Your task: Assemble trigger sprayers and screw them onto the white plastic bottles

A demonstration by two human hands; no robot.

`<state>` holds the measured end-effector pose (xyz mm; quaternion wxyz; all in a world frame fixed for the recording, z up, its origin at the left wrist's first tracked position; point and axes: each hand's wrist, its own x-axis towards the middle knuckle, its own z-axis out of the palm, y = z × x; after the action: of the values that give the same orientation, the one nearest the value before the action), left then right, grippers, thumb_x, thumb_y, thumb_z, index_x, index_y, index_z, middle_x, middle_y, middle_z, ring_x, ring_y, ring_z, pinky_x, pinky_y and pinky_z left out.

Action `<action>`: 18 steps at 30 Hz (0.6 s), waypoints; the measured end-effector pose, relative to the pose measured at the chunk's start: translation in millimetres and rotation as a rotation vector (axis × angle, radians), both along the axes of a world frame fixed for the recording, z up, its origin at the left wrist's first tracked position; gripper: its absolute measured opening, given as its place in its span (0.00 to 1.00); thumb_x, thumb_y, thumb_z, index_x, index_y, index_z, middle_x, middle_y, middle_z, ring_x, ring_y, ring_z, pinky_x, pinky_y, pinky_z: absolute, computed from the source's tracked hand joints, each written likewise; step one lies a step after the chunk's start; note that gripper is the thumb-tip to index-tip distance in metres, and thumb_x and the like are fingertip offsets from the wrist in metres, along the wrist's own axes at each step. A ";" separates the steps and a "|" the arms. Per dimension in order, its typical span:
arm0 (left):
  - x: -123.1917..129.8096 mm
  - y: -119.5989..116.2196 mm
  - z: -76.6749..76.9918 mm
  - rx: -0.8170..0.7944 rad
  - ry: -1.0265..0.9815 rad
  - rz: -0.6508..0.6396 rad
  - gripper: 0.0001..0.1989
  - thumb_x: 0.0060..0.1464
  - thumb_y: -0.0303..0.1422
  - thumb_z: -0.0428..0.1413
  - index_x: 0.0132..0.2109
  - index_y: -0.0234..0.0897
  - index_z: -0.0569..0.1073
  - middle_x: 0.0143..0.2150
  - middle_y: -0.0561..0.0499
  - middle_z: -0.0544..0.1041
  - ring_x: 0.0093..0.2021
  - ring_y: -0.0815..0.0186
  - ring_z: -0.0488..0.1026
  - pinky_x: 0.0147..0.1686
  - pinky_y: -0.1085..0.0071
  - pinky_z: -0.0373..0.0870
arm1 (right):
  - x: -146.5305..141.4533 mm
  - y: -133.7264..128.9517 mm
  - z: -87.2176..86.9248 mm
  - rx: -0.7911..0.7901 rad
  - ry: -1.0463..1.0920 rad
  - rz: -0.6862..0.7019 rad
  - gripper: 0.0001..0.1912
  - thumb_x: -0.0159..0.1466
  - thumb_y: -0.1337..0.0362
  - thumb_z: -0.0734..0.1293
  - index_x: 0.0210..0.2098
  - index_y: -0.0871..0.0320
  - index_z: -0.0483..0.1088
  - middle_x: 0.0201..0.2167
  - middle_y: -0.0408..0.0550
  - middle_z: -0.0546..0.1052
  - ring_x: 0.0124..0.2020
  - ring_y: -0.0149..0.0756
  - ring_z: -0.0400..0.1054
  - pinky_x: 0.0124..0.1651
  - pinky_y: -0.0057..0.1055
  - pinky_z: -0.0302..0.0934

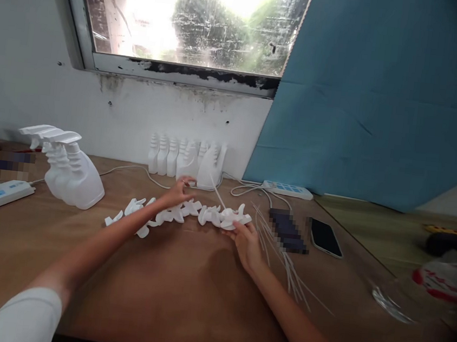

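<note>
Brown bench [181, 307] is backed by a white wall, along which a row of bottles [171, 159] is stood. In front of the bottles, a line of sprayer heads [171, 214] is laid out. At its right end, one head [229, 219] is pinched in the right hand [247, 244], with a tube [218, 193] slanting up from it. The left hand [179, 190] is partly open, with nothing seen held. The head is best gripped firmly and steadily, and the tube guided straight, low down, so that bending is avoided.

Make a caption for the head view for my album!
Right hand holding a white trigger sprayer, left hand nearby, white bottles behind.
</note>
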<state>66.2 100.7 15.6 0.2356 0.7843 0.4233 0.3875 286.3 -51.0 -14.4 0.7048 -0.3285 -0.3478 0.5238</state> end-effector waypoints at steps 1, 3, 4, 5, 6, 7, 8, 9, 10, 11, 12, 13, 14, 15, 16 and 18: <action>0.9 19.4 2.9 0.015 -0.012 0.128 0.24 0.45 0.31 0.61 0.52 0.39 0.69 0.55 0.44 0.65 0.49 0.59 0.69 0.47 0.64 0.69 | 6.2 2.1 2.6 0.014 0.001 -0.046 0.09 0.51 0.64 0.73 0.31 0.56 0.71 0.32 0.44 0.76 0.32 0.35 0.70 0.33 0.32 0.67; 1.7 52.9 7.0 0.032 -0.036 0.297 0.27 0.48 0.31 0.59 0.56 0.36 0.64 0.59 0.40 0.60 0.57 0.54 0.63 0.55 0.58 0.61 | 17.8 5.8 6.7 0.043 -0.005 -0.131 0.09 0.50 0.64 0.72 0.29 0.56 0.70 0.30 0.42 0.75 0.30 0.34 0.69 0.30 0.29 0.65; 2.0 66.2 8.1 0.030 -0.042 0.355 0.29 0.47 0.32 0.60 0.57 0.34 0.62 0.60 0.38 0.58 0.60 0.51 0.59 0.58 0.56 0.58 | 22.5 7.4 7.9 0.052 -0.007 -0.162 0.09 0.50 0.64 0.72 0.29 0.56 0.69 0.29 0.42 0.75 0.29 0.33 0.68 0.29 0.28 0.64; 2.5 76.9 8.4 0.023 -0.042 0.397 0.31 0.47 0.32 0.60 0.58 0.33 0.61 0.60 0.37 0.59 0.61 0.49 0.57 0.59 0.54 0.55 | 26.3 8.8 8.6 0.056 -0.005 -0.181 0.09 0.49 0.65 0.72 0.29 0.56 0.69 0.28 0.42 0.74 0.28 0.32 0.67 0.28 0.27 0.63; 3.5 85.1 7.9 0.012 -0.038 0.427 0.32 0.46 0.33 0.61 0.58 0.33 0.61 0.59 0.37 0.60 0.61 0.48 0.57 0.59 0.53 0.54 | 29.0 9.9 8.7 0.055 0.002 -0.187 0.09 0.49 0.64 0.72 0.29 0.57 0.69 0.27 0.41 0.74 0.27 0.31 0.66 0.27 0.27 0.62; 5.1 91.0 6.9 0.000 -0.032 0.446 0.33 0.45 0.34 0.62 0.57 0.33 0.62 0.57 0.38 0.63 0.60 0.48 0.58 0.58 0.53 0.55 | 30.7 10.7 8.4 0.050 0.010 -0.182 0.09 0.49 0.64 0.71 0.29 0.57 0.69 0.27 0.41 0.74 0.26 0.31 0.66 0.26 0.26 0.61; 7.4 94.6 5.5 -0.009 -0.025 0.456 0.33 0.44 0.34 0.63 0.57 0.33 0.62 0.55 0.38 0.65 0.58 0.48 0.61 0.58 0.54 0.56 | 31.7 11.3 7.9 0.041 0.016 -0.169 0.09 0.49 0.64 0.71 0.29 0.57 0.69 0.27 0.41 0.74 0.26 0.31 0.65 0.25 0.26 0.60; 10.0 96.0 4.0 -0.014 -0.018 0.463 0.33 0.43 0.34 0.63 0.56 0.33 0.63 0.53 0.39 0.67 0.56 0.49 0.63 0.57 0.55 0.57 | 32.1 11.5 7.6 0.032 0.018 -0.157 0.09 0.49 0.63 0.71 0.29 0.57 0.68 0.26 0.41 0.73 0.26 0.31 0.65 0.24 0.26 0.59; 12.5 95.4 2.8 -0.010 -0.013 0.467 0.32 0.42 0.33 0.64 0.56 0.33 0.65 0.51 0.39 0.68 0.55 0.50 0.64 0.56 0.56 0.58 | 32.4 11.4 7.6 0.023 0.018 -0.148 0.09 0.50 0.63 0.70 0.28 0.57 0.68 0.26 0.41 0.73 0.25 0.31 0.65 0.24 0.26 0.58; 14.5 92.9 2.1 0.001 -0.007 0.470 0.32 0.42 0.33 0.64 0.55 0.32 0.66 0.51 0.39 0.68 0.54 0.50 0.64 0.55 0.57 0.59 | 32.8 11.0 8.2 0.015 0.016 -0.142 0.09 0.50 0.62 0.70 0.29 0.57 0.68 0.27 0.41 0.73 0.25 0.31 0.65 0.23 0.26 0.58; 15.3 88.5 2.0 0.018 0.000 0.470 0.30 0.42 0.33 0.64 0.54 0.32 0.67 0.50 0.40 0.68 0.53 0.51 0.64 0.55 0.58 0.60 | 33.8 10.2 9.4 0.009 0.016 -0.136 0.09 0.51 0.61 0.70 0.29 0.56 0.68 0.27 0.41 0.74 0.25 0.31 0.64 0.23 0.27 0.57; 14.5 82.2 2.7 0.036 0.005 0.469 0.29 0.42 0.32 0.64 0.53 0.33 0.69 0.51 0.41 0.68 0.54 0.52 0.64 0.55 0.58 0.59 | 35.6 9.2 11.3 0.004 0.023 -0.124 0.09 0.51 0.61 0.69 0.30 0.56 0.68 0.27 0.41 0.73 0.23 0.31 0.63 0.22 0.27 0.56; 11.7 74.2 4.1 0.066 0.013 0.466 0.27 0.43 0.32 0.64 0.53 0.35 0.70 0.51 0.42 0.67 0.54 0.53 0.64 0.55 0.59 0.59 | 38.1 8.1 13.7 0.000 0.037 -0.109 0.09 0.52 0.59 0.68 0.31 0.56 0.68 0.26 0.40 0.72 0.21 0.30 0.61 0.21 0.27 0.54; 6.8 64.6 5.9 0.116 0.021 0.461 0.26 0.43 0.32 0.63 0.53 0.37 0.70 0.51 0.43 0.67 0.54 0.54 0.63 0.56 0.60 0.58 | 41.3 7.0 16.4 -0.002 0.056 -0.090 0.10 0.53 0.58 0.68 0.32 0.56 0.68 0.24 0.40 0.71 0.19 0.29 0.59 0.20 0.27 0.52; -0.4 53.6 8.0 0.189 0.032 0.457 0.25 0.44 0.31 0.63 0.53 0.38 0.71 0.51 0.44 0.66 0.54 0.55 0.63 0.56 0.60 0.58 | 45.0 6.1 19.3 -0.001 0.074 -0.072 0.10 0.53 0.58 0.67 0.32 0.56 0.69 0.21 0.39 0.69 0.17 0.27 0.56 0.19 0.26 0.50; -19.7 28.6 12.0 0.382 0.060 0.457 0.23 0.47 0.30 0.60 0.53 0.39 0.71 0.51 0.45 0.65 0.53 0.56 0.63 0.56 0.61 0.58 | 53.1 4.8 24.7 0.008 0.098 -0.062 0.10 0.53 0.57 0.66 0.32 0.57 0.69 0.18 0.38 0.65 0.15 0.26 0.51 0.17 0.26 0.45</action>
<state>46.5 129.3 27.6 -0.0221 0.7097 0.5153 0.4799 339.3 -46.2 10.2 0.7384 -0.3101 -0.3044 0.5157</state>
